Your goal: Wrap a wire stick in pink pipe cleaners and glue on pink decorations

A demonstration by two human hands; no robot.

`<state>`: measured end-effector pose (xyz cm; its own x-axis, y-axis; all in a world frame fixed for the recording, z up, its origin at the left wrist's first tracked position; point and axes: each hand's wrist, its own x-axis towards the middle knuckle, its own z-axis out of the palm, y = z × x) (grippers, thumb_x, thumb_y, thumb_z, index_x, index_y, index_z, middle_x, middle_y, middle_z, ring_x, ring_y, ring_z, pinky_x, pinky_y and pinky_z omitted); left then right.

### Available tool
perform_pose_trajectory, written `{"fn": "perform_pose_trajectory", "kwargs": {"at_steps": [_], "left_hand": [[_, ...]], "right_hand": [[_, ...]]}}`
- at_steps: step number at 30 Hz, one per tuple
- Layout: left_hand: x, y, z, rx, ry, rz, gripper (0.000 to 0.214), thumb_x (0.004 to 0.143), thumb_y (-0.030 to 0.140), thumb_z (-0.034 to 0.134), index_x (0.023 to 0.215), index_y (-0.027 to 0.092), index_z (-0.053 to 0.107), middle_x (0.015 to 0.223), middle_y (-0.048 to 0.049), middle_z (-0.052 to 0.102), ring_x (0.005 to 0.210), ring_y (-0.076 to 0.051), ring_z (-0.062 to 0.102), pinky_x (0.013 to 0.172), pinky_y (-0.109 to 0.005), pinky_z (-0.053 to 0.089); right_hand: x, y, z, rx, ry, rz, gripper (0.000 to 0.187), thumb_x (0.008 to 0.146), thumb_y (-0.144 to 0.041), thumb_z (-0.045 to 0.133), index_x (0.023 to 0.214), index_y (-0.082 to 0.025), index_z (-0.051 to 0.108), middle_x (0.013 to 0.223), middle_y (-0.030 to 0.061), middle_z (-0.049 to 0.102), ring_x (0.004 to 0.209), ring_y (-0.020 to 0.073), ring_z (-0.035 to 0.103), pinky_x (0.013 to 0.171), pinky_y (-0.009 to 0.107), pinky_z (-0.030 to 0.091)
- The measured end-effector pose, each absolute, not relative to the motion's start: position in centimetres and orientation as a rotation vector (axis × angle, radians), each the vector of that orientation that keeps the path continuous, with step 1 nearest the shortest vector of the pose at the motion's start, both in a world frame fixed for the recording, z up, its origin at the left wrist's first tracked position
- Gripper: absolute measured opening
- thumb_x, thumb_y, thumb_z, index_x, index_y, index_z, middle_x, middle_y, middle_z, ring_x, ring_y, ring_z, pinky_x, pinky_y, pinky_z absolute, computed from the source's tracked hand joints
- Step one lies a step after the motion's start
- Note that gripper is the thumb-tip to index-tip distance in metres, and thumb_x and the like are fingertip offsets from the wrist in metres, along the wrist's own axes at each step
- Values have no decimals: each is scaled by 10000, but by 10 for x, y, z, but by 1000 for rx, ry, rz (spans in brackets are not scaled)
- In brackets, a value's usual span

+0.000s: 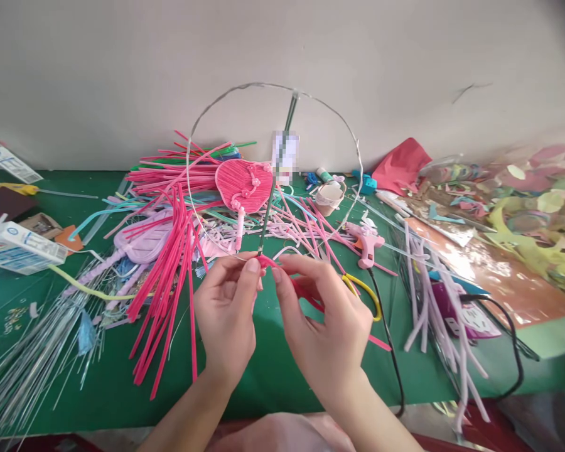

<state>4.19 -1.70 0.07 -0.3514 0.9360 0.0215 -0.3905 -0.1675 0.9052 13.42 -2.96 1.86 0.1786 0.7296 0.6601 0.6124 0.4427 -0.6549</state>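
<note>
In the head view, my left hand (228, 311) pinches the lower end of a wire hoop (189, 157), where a dark green stem (267, 216) crosses it from top to bottom. The hoop stands upright above the table. My right hand (327, 317) is closed, thumb against forefinger, on a bright pink pipe cleaner (267, 260) that runs to the left fingertips at the foot of the stem. Whether it is wound around the wire there is hidden by my fingers. Behind the hoop sits a pink fan-shaped piece (242, 188) with small flowers.
Bundled pink pipe cleaners (169, 301) and thin wires (32, 370) lie left. Yellow-handled scissors (374, 298) and a pink glue gun (368, 248) with a black cord are right. Lilac pipe cleaners (421, 301) and paper scraps (522, 232) lie farther right on the green table (273, 383).
</note>
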Motion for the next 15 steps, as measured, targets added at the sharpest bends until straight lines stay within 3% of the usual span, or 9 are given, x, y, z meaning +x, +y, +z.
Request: {"fn": "perform_pose_trajectory", "kwargs": {"at_steps": [10,15], "left_hand": [[46,-20,6,760,1047,1780,109,738,257,808,804,197,746,770,4,708,652,-95,638,620,-188,524],[46,-17,7,782,1068,1752,51,782,230,774,770,197,737,735,12,707,681,-100,658,646,-181,527]], "right_hand": [[131,-30,14,-1165,-1554,-13,192,892,-65,589,988,-211,668,851,45,731,700,117,695,620,195,560],[129,-33,11,-1143,-1558,-46,224,888,-58,600,1031,-214,670,851,50,731,701,126,705,593,194,553]]}}
